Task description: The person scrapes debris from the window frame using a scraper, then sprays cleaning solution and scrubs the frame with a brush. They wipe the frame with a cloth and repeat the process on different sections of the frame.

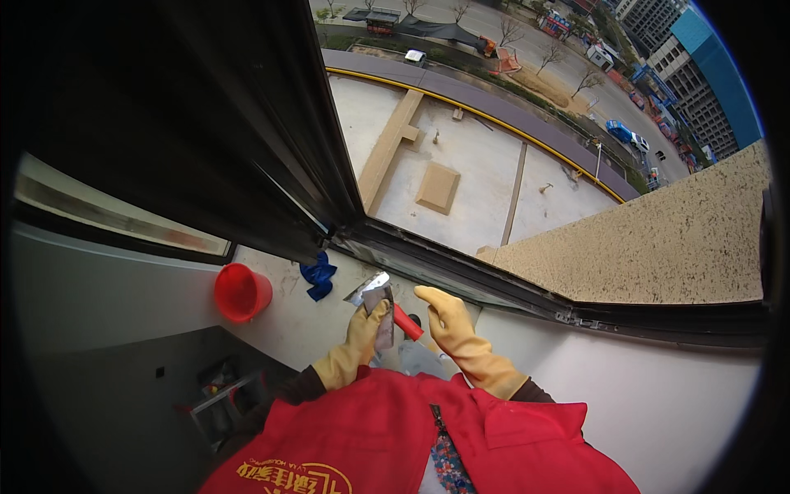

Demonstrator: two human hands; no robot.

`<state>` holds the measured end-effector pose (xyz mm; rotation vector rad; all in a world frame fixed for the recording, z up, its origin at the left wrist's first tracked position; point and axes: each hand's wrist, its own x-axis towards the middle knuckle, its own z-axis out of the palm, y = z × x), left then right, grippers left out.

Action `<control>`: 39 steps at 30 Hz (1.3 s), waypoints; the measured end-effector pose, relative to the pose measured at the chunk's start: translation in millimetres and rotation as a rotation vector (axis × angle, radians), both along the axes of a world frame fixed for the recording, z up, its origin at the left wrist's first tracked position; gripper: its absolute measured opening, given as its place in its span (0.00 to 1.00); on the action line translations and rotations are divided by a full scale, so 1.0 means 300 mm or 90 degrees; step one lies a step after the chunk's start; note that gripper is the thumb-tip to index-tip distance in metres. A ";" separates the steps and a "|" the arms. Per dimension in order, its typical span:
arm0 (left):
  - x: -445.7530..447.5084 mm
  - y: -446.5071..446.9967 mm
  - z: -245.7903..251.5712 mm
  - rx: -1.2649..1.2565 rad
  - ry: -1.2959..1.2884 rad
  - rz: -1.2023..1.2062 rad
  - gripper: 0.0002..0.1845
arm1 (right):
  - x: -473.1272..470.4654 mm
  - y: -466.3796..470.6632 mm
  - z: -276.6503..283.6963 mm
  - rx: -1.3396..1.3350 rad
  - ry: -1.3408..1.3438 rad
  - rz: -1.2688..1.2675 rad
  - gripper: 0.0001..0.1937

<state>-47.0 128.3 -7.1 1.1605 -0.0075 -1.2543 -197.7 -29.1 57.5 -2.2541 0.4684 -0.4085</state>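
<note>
Both hands wear yellow rubber gloves. My left hand (364, 330) grips a flat grey block (379, 318) together with a scraper, whose shiny metal blade (370, 287) points up and to the left. The scraper's red handle (408, 322) slants down to the right, towards my other hand. To the right of the handle, my right hand (445, 318) is raised with its fingers extended and nothing in it. Beyond the hands runs the dark frame (444, 250) of an open window.
A red bucket (242, 293) and a blue cloth (318, 276) lie left of my hands on the pale surface. A stepladder (225, 395) stands at lower left. Outside the opening, a flat roof (469, 179) lies below, with a street beyond. A white wall (666, 383) is at right.
</note>
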 end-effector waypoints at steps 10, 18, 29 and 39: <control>-0.059 -0.046 0.011 0.010 -0.130 0.015 0.17 | 0.196 0.105 -0.056 0.620 0.137 -0.237 0.14; 0.076 0.014 0.035 0.092 -0.237 0.164 0.20 | 0.353 -0.216 -0.025 0.506 0.016 -0.249 0.09; 0.079 0.329 -0.098 0.151 -0.075 0.268 0.21 | 0.585 -0.448 -0.236 -0.043 0.184 0.054 0.08; 0.129 0.401 -0.181 0.156 -0.139 0.254 0.24 | 0.615 -0.425 -0.225 0.012 0.104 0.033 0.11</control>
